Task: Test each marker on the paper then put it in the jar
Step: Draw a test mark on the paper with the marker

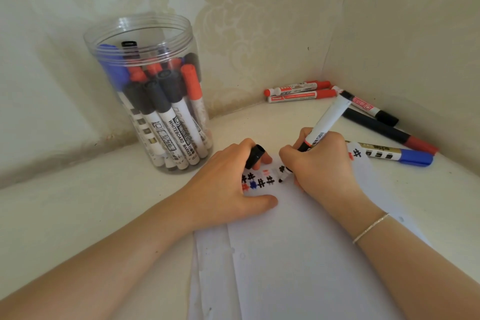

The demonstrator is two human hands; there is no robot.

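My right hand (319,163) grips a white-barrelled black marker (330,119), its tip touching the white paper (298,254) beside a row of black, red and blue test marks (259,180). My left hand (233,184) rests on the paper with the thumb pressing it down, and its fingers hold the black cap (255,156). A clear plastic jar (145,41) stands open at the left, holding several black, red and blue capped markers.
Several loose markers lie in the corner at the right: two red ones (298,92), a black-capped one (374,110), a dark one with a red end (389,130) and a blue-capped one (400,156). Patterned walls close in behind.
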